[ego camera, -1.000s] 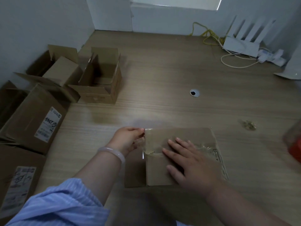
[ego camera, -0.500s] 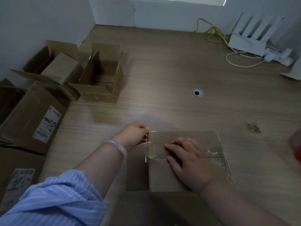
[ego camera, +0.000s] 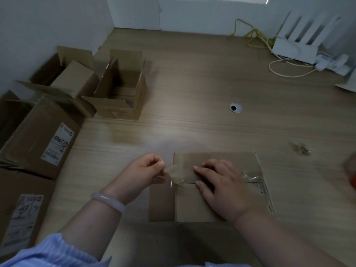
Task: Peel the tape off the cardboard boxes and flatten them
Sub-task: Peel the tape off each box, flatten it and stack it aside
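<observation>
From the head camera, the small cardboard box [ego camera: 192, 205] lies on the bench [ego camera: 192, 128] close to its near edge. Its right part is covered by the right hand [ego camera: 221, 182], which presses on it with fingers nearly straight and spread. The left hand [ego camera: 148, 170] pinches the loose end of a tape strip [ego camera: 174, 173] just off the box's left edge. The strip is translucent, so where it still sticks to the seam is hard to make out. A printed label at the box's right side is mostly hidden behind the right wrist.

A blurred red thing [ego camera: 351, 170] is cut off by the right border. The labelled boxes [ego camera: 38, 135] at the far left are also cut off. An open box [ego camera: 123, 89] stands well apart at the back left. A crumpled tape scrap [ego camera: 299, 148] lies to the right. Bare bench runs between the box and the cable hole [ego camera: 235, 108].
</observation>
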`<state>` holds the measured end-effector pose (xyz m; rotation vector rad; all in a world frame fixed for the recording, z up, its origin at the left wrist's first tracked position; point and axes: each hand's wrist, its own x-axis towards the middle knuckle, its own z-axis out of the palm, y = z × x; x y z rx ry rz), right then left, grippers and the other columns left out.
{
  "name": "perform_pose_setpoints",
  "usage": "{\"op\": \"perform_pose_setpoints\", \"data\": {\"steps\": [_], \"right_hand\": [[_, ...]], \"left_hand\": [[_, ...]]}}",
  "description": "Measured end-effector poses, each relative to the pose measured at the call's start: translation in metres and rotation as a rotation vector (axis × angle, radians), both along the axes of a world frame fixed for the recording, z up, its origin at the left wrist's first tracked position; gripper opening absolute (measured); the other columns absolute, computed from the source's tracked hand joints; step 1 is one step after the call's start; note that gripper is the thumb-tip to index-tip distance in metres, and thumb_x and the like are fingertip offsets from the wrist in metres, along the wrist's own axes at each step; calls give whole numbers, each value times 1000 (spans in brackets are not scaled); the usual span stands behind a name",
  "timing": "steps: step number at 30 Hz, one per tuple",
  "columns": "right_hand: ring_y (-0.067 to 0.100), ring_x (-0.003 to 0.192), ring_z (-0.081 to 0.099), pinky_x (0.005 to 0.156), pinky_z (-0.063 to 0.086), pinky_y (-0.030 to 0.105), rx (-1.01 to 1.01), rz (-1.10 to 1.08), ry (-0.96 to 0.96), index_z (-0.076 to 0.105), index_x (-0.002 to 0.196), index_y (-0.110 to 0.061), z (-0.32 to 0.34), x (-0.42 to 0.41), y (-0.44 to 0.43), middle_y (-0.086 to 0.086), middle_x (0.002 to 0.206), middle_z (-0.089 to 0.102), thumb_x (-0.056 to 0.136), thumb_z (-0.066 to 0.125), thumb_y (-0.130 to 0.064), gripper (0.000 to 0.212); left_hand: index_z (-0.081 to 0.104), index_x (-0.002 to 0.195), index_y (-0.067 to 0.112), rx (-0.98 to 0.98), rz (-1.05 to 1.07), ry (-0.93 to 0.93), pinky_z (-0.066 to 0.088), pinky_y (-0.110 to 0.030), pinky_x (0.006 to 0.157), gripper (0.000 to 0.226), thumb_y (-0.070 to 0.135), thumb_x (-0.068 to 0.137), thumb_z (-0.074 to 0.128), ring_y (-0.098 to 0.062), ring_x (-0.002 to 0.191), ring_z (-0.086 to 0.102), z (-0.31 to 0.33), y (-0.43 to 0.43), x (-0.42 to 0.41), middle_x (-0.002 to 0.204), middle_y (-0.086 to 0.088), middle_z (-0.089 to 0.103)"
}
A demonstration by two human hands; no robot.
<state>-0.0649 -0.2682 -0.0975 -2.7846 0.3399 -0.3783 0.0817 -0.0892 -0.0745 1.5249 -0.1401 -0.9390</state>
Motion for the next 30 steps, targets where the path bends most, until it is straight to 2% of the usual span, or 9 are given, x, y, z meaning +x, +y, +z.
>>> {"op": "perform_pose_setpoints", "data": {"steps": [3,8,11,15,19,22,24,26,30], "right_hand": [[18,99,50,95,33,25,-25,6,-14,69,111,-28,0,-1,0,-4,107,59,82,57,-43,35],[20,101,50,94,34,27,-62,4,-6,69,112,-28,0,-1,2,-3,108,60,83,53,-43,36],[23,102,54,94,34,28,-101,1,25,68,114,-27,1,-3,7,-1,109,61,86,47,-43,39],[24,106,53,97,33,30,-133,-12,77,65,120,-26,0,-8,13,2,114,59,88,41,-46,45],[25,107,54,99,33,31,-153,8,93,65,122,-23,1,-9,12,4,116,59,87,43,-50,49],[25,105,54,100,32,31,-154,5,69,66,121,-22,-1,-9,13,5,114,61,86,44,-49,49],[25,106,54,100,31,31,-128,5,67,67,119,-22,-1,-8,13,5,113,62,85,44,-49,49],[26,107,55,101,30,29,-56,19,56,67,118,-23,-2,-8,10,4,114,63,83,46,-48,48],[14,114,52,107,25,21,278,96,-40,62,124,-28,-1,-12,-5,-6,115,65,87,49,-50,44]], "left_hand": [[54,84,9,106,48,-46,52,-24,54,10,3,90,60,-5,60,59,-2,1,-11,74,-4,57],[55,109,16,267,128,-115,50,-24,54,36,7,79,74,-13,79,58,-5,-13,-27,87,1,52],[65,96,15,346,4,-99,50,-22,58,10,19,87,67,-14,81,59,-8,-10,-28,88,-1,63],[62,84,6,252,21,91,54,-23,57,6,7,90,62,-13,68,63,-4,-5,-32,75,-8,63],[58,73,8,318,32,-113,49,-18,48,19,-1,89,60,-13,57,54,0,-10,-36,66,-7,57],[59,69,16,367,7,-370,52,-30,59,22,2,86,64,-14,57,54,1,-9,-41,62,-2,60],[60,69,18,285,14,-418,51,-34,63,22,3,84,66,-13,59,56,5,-11,-46,60,2,61],[62,70,17,169,61,-377,49,-27,58,22,-1,83,67,-7,55,55,10,-17,-51,58,5,62],[70,75,18,80,81,-345,50,-23,71,23,-3,82,67,-8,69,62,15,-28,-56,70,4,69]]}}
